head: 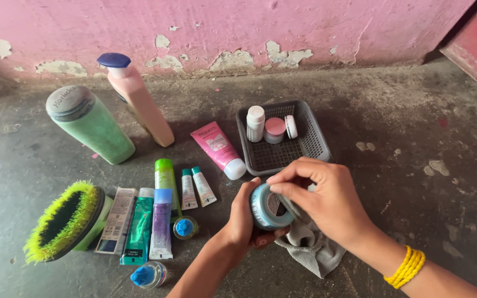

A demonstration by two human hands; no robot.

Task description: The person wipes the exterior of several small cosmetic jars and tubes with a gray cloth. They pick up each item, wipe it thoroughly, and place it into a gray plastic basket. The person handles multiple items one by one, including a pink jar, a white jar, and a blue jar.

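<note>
both hands (pixel 282 212) raised together, fingers curled.

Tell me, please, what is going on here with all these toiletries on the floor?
A person sits over a concrete floor and holds a small round blue jar in the left hand, while the right hand presses a grey cloth against it. Behind the hands, a grey basket holds three small containers. To the left lie several tubes, a pink tube, a green bottle, a pink bottle and a green-bristled brush.
</note>
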